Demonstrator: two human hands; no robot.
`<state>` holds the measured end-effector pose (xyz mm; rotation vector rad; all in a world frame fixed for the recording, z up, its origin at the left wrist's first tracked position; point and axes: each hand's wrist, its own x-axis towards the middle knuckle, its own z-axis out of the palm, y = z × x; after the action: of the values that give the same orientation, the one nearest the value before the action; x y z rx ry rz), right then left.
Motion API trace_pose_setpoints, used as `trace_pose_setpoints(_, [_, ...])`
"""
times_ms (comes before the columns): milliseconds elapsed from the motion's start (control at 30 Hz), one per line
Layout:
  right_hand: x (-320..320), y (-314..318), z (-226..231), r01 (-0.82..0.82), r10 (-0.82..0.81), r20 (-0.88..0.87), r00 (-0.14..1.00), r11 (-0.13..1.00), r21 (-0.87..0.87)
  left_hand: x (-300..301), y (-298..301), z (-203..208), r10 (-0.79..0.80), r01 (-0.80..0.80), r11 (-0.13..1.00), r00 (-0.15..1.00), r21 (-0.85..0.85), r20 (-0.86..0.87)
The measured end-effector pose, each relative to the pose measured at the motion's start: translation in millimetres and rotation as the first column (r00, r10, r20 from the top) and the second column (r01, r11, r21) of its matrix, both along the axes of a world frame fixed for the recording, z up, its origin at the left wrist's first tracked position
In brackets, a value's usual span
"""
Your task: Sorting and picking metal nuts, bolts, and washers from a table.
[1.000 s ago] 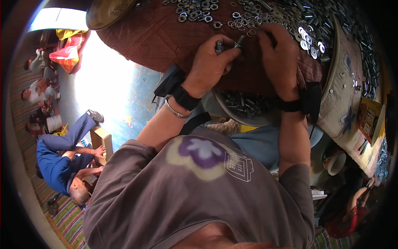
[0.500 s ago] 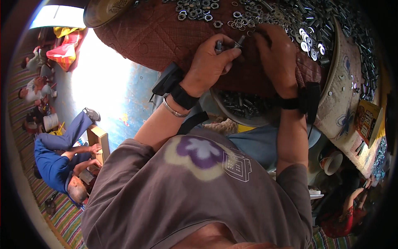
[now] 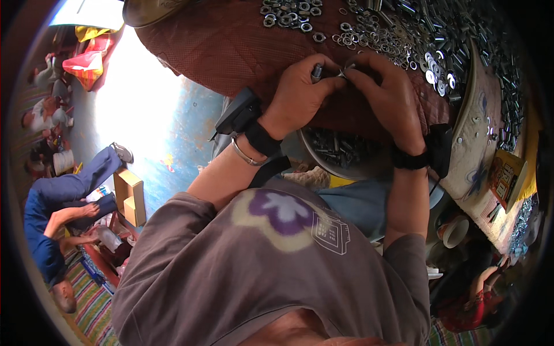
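The left hand [image 3: 300, 95] is closed, its fingers curled around a grey bolt [image 3: 317, 72] that pokes up out of the fist, while its thumb and forefinger reach toward the right. The right hand [image 3: 386, 95] meets it there, thumb and forefinger pinched nearly together on a small shiny metal piece [image 3: 345, 70] between the two sets of fingertips; fingers partly cover that piece, so its exact shape cannot be told. Both hands are just above a dark red cloth [image 3: 213, 55], which spreads out to the left of the left hand and beyond both. Beyond the left hand lies a cluster of nuts [image 3: 288, 12]; just beyond the right hand's fingers are loose rings [image 3: 360, 36], and to that hand's right, flat washers [image 3: 437, 70]. Farther right, well apart from the hands, dark metal parts [image 3: 511, 101] are heaped. Nearer the body, below and between the wrists, sits a basin [image 3: 339, 172] with more dark parts [image 3: 332, 143] in it. A black band [image 3: 262, 138] wraps the left wrist, with a bracelet [image 3: 247, 153] just behind it, and another black strap [image 3: 411, 158] circles the right wrist.
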<state>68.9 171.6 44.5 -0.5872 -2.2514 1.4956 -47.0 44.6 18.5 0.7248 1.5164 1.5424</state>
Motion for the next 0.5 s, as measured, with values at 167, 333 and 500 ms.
trace_pose_setpoints(167, [-15, -10, 8, 0.108, -0.107, -0.016, 0.994, 0.994, 0.015, -12, -11, 10, 0.031, -0.033, 0.999, 0.993, 0.01, 0.115])
trace_pose_setpoints(333, [-46, -10, -6, 0.169, -0.08, -0.219, 0.972, 0.889, 0.425, -19, -21, 9, 0.069, -0.067, 0.998, 0.979, -0.017, 0.191])
trace_pose_setpoints(500, [-57, -13, -9, 0.033, -0.091, 0.049, 0.995, 0.727, 0.685, -24, -31, 7, 0.051, -0.051, 0.999, 0.977, -0.003, 0.209])
